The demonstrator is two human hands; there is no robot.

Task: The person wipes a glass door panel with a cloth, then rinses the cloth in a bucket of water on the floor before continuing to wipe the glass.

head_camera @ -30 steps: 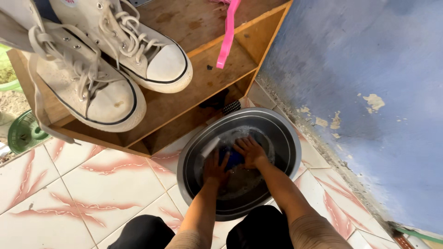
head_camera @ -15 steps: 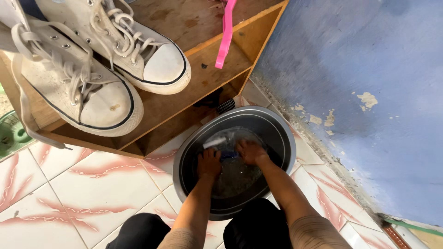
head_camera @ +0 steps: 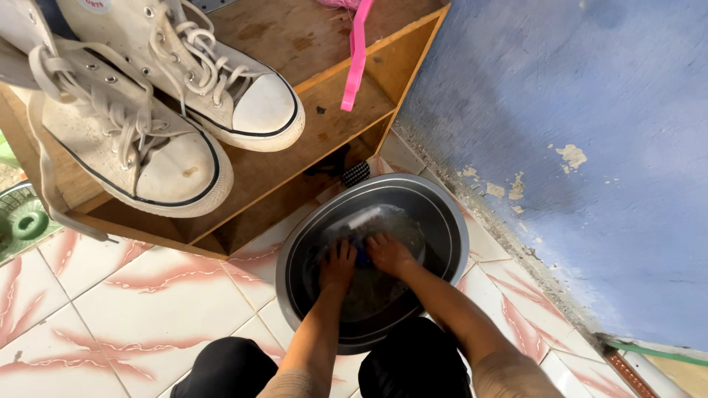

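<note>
- One metal basin [head_camera: 450, 221] on the tiled floor [head_camera: 133, 295], centre-bottom of view, soapy water inside.
- Two hands in the basin, side by side, nearly touching.
- Left hand [head_camera: 338, 267]: fingers bent, pressing down on a blue item [head_camera: 361, 254] in the water; cannot tell if it truly grips it.
- Right hand [head_camera: 387, 253]: fingers curled over the same blue item, at 1 o'clock from the left hand; grip unclear, mostly hidden under water.
- Blue item: one, small, between the two hands, near the basin's middle; only a sliver shows, kind not clear.
- Pale, light-coloured patch in the water at 12 o'clock from the hands; cannot tell what it is.
- Two white high-top sneakers [head_camera: 147, 110] with laces, on a wooden shelf [head_camera: 310, 133], at 10 o'clock from the basin.
- One pink strip [head_camera: 356, 55] hanging over the shelf edge, at 12 o'clock from the basin.
- One dark bristly thing [head_camera: 356, 174] just beside the basin's far rim, under the shelf.
- One blue wall [head_camera: 575, 110] with peeling paint at 2 o'clock.
- One green round object [head_camera: 22, 221] at 9 o'clock, left edge of view.
- Two knees in black trousers [head_camera: 228, 372] at 6 o'clock.
</note>
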